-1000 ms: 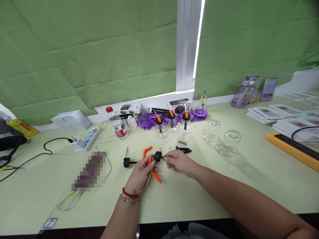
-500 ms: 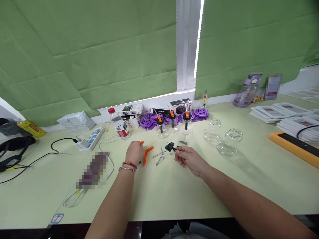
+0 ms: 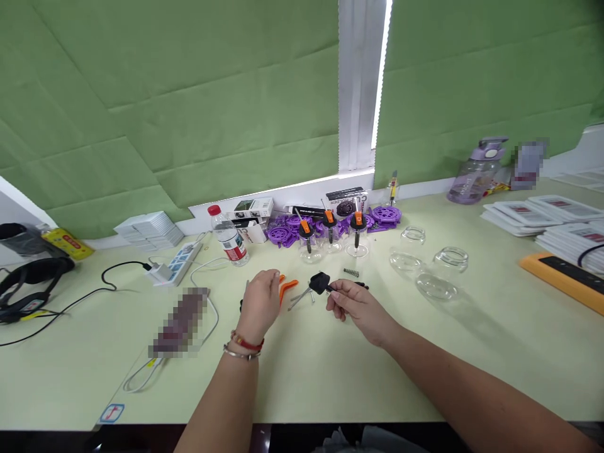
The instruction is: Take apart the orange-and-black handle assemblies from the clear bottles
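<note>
My right hand pinches a black plastic piece with a broad flat head and thin stem, just above the table. Metal rods lie under and left of it. My left hand is curled, back towards me, beside orange angled pieces. A dark bit pokes out at that hand's left edge, most of it hidden by the fingers. Behind my right hand lie a spring and another dark piece.
Three small glass jars with black and orange tops stand behind, before purple plastic parts. Open glass jars lie to the right. A water bottle, power strip and headphones are leftward; an orange bar sits right.
My left hand has drawn nearer to me and turned, and a dark bit now shows beside it. The black piece in my right hand has tilted and shifted slightly left.
</note>
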A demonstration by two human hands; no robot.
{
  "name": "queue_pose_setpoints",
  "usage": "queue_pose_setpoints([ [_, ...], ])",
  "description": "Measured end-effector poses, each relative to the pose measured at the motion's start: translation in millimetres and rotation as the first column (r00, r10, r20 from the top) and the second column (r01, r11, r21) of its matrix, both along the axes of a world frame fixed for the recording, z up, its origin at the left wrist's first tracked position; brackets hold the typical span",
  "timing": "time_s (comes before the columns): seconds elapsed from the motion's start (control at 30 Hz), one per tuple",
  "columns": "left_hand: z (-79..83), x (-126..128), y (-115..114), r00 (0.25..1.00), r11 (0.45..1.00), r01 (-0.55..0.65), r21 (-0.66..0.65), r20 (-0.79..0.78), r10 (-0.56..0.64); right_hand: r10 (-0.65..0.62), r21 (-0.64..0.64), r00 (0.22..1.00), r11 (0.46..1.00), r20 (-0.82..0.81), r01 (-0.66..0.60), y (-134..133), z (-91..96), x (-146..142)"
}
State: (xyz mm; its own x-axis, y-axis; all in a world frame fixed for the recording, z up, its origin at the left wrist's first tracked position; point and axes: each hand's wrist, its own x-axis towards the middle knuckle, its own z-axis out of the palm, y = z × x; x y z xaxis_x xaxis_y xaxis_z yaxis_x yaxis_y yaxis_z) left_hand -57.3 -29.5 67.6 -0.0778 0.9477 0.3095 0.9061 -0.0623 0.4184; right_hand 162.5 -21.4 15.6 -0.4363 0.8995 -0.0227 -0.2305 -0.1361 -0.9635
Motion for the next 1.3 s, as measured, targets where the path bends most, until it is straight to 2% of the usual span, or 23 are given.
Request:
queue_pose_setpoints([
  [0.07,5.7,-2,-15,0.993,0.999,0.042,0.018,0.108,-0.043,-0.008,0.012,1.0,1.0,-0.012,0.008,-2,2.8,0],
  [0.13,3.1,-3,-25,0.973,0.99,0.124,-0.059,0.205,-0.11,-0.042,0.007,0.999,0.999,-0.031,0.042,-3,5.3,1],
  [0.2,-6.1,-2,-31,0.927,0.974,0.187,-0.13,0.35,-0.132,-0.096,-0.011,0.994,0.995,-0.053,0.095,-3,7.4,2],
  [0.3,-22.1,5,-32,0.841,0.978,0.203,-0.045,0.519,-0.15,-0.152,-0.057,0.986,0.987,-0.069,0.148,1,10.1,7],
  [0.4,-28.4,16,-31,0.885,0.977,0.161,0.141,0.417,-0.206,-0.113,-0.097,0.993,0.989,-0.046,0.108,6,11.8,16],
  [0.5,-25.5,24,-28,0.946,0.92,0.199,0.337,0.178,-0.27,-0.058,-0.129,0.998,0.99,-0.029,0.053,10,12.4,25],
  [0.6,-22.5,28,-25,0.965,0.873,0.238,0.426,0.001,-0.263,-0.055,-0.134,0.997,0.99,-0.057,0.047,11,12.7,30],
  [0.7,-20.8,31,-23,0.981,0.884,0.178,0.432,-0.003,-0.196,-0.071,-0.106,0.994,0.993,-0.088,0.061,10,14.0,29],
  [0.77,-18.6,34,-22,0.979,0.929,0.095,0.358,0.137,-0.153,-0.082,-0.085,0.992,0.994,-0.097,0.073,9,15.5,27],
  [0.83,-15.7,36,-21,0.918,0.982,0.045,0.186,0.38,-0.114,-0.09,-0.076,0.991,0.994,-0.099,0.083,9,16.9,26],
  [0.9,-14.1,37,-20,0.775,0.995,0.099,0.018,0.626,-0.088,-0.101,-0.076,0.99,0.993,-0.097,0.094,9,17.9,27],
  [0.93,-14.2,38,-19,0.688,0.989,0.149,-0.02,0.72,-0.089,-0.106,-0.078,0.99,0.992,-0.095,0.098,10,18.2,28],
  [1.0,-16.6,38,-17,0.545,0.976,0.216,0.004,0.829,-0.124,-0.113,-0.084,0.989,0.991,-0.092,0.106,11,18.4,30],
  [1.07,-20.8,38,-15,0.488,0.976,0.207,0.062,0.858,-0.159,-0.113,-0.088,0.99,0.99,-0.087,0.106,12,18.4,31],
  [1.13,-24.6,37,-14,0.515,0.979,0.182,0.092,0.839,-0.175,-0.115,-0.092,0.99,0.99,-0.08,0.107,13,18.3,31],
  [1.3,-28.3,38,-12,0.672,0.987,0.096,0.128,0.723,-0.159,-0.13,-0.118,0.989,0.986,-0.064,0.121,14,18.1,32],
])
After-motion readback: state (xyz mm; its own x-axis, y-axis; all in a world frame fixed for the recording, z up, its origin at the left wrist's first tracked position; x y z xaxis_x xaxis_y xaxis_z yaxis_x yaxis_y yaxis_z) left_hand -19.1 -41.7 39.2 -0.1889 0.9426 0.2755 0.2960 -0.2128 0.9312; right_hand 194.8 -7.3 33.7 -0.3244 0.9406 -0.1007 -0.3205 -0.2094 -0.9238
